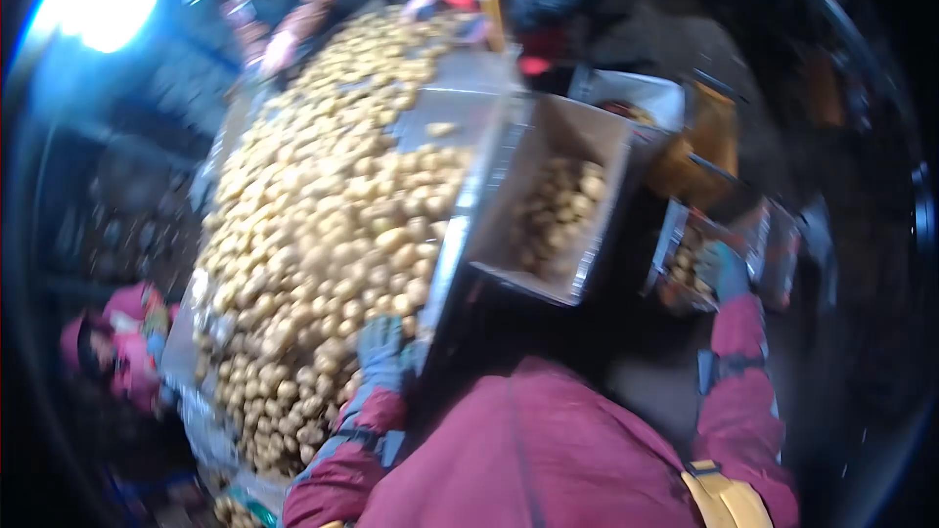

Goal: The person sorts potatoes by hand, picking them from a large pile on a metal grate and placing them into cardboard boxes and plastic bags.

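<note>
A broad heap of potatoes [323, 225] covers the metal sorting table [468, 198]. At the table's near edge, my left hand [380, 344] in a blue-grey glove lies over the potatoes, its fingers stretched forward and nothing visible in them. Off to the right, my gloved right hand [724, 272] reaches to a small open box [669, 240] partly filled with potatoes. Its fingers are at the box's right side, smeared by motion, and I cannot tell what they hold.
Between table and small box stands a larger carton [599, 142] with potatoes inside. Behind it are a white bin [646, 88] and a yellow-brown container [712, 127]. One person in pink [127, 342] is at the left; others stand along the table's far end.
</note>
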`<state>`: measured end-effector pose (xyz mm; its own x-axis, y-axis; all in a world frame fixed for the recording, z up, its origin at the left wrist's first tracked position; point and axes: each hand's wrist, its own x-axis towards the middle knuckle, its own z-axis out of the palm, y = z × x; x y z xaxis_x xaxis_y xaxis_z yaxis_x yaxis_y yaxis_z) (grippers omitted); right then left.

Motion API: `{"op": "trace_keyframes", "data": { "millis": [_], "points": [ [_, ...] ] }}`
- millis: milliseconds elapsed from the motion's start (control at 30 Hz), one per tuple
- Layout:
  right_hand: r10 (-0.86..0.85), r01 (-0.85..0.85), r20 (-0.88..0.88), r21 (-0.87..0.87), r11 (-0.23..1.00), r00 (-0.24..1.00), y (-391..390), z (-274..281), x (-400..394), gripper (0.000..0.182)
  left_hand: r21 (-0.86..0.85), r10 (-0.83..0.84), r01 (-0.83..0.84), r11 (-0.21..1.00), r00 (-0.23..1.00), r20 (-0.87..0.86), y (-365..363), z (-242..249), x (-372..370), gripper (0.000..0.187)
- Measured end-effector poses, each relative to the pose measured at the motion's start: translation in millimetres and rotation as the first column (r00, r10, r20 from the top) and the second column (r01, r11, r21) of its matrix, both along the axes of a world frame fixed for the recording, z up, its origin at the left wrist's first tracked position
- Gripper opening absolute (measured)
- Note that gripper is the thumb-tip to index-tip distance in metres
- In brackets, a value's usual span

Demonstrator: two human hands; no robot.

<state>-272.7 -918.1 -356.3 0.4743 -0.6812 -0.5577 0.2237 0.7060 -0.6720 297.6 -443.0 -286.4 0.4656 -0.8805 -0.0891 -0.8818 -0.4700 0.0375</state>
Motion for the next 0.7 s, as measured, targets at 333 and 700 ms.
{"op": "trace_keyframes", "data": {
  "millis": [333,700],
  "points": [
    [0.329,-0.436,-0.43,-0.176,0.883,0.841,28,133,274,0.052,-0.141,0.002,0.0,0.99,1.0,0.015,-23,36,8,0.047],
    [0.458,-0.493,-0.184,-0.293,0.819,0.87,91,106,511,0.031,0.041,0.411,-0.409,0.912,0.907,-0.088,-53,61,165,0.114]
  ]
}}
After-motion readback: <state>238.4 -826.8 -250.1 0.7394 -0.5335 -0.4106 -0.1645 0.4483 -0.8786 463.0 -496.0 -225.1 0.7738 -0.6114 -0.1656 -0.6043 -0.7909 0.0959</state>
